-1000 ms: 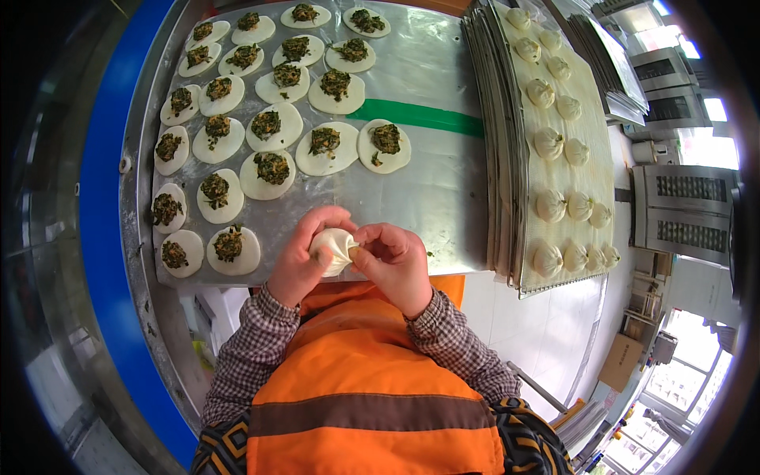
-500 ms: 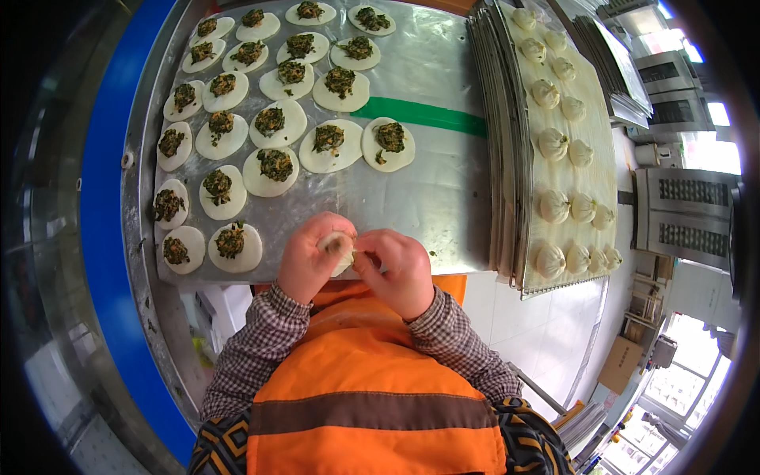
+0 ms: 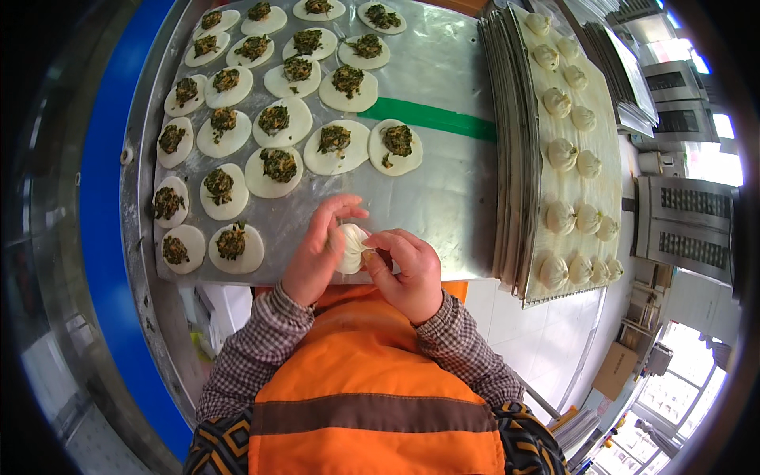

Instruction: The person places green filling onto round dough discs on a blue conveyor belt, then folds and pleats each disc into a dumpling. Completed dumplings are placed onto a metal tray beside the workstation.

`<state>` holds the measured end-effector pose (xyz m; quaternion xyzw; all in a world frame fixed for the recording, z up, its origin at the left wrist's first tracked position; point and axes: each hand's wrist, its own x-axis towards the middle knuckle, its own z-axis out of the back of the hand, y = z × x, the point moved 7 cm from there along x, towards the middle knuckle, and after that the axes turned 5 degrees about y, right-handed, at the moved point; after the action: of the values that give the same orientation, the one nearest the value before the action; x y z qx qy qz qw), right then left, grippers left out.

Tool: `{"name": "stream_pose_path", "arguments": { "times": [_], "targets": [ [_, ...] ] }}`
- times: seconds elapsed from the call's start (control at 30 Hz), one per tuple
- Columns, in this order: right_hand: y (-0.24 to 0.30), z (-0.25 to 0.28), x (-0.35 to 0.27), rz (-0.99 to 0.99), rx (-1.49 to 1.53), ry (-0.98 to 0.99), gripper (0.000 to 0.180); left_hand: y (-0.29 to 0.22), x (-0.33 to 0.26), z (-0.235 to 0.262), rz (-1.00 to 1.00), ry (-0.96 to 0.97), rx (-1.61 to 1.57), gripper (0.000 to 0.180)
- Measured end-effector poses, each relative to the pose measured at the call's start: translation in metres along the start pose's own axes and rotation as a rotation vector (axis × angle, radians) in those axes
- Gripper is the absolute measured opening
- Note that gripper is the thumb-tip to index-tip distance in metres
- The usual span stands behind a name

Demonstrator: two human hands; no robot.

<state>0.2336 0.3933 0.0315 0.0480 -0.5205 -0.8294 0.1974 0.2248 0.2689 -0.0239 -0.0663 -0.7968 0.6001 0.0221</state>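
Note:
Between my hands, over the near edge of the metal table, is a white pleated bun (image 3: 352, 248). My right hand (image 3: 405, 267) pinches its gathered edge between thumb and fingers. On the other side my left hand (image 3: 318, 247) has its fingers stretched out and apart, with the bun against its palm side. Several flat round dough wrappers, each topped with a mound of chopped green filling, lie beyond and to the left; the nearest are one wrapper (image 3: 253, 255) and another wrapper (image 3: 271, 187).
A stack of metal trays (image 3: 507, 158) stands at the table's right, its top tray (image 3: 582, 186) bearing several pleated buns. A green strip (image 3: 435, 116) crosses the metal tabletop (image 3: 443, 210). Along the left runs a blue edge (image 3: 103, 182). Cabinets and shelves stand farther right.
The dough has gone from a partly open cup to a gathered, pleated bun. My left fingers have uncurled from around it. The view has shifted slightly.

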Motion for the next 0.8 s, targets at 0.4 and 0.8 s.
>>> {"name": "stream_pose_path", "arguments": {
  "times": [0.4, 0.8],
  "targets": [
    [-0.009, 0.003, 0.033, 0.135, -0.241, 0.217, 0.024, 0.048, 0.022, -0.004, 0.614, 0.217, -0.255, 0.061],
    [-0.109, 0.067, 0.112, -0.166, -0.553, -0.177, 0.011, 0.049, 0.069, 0.001, 0.505, 0.083, -0.354, 0.065]
  ]
}}
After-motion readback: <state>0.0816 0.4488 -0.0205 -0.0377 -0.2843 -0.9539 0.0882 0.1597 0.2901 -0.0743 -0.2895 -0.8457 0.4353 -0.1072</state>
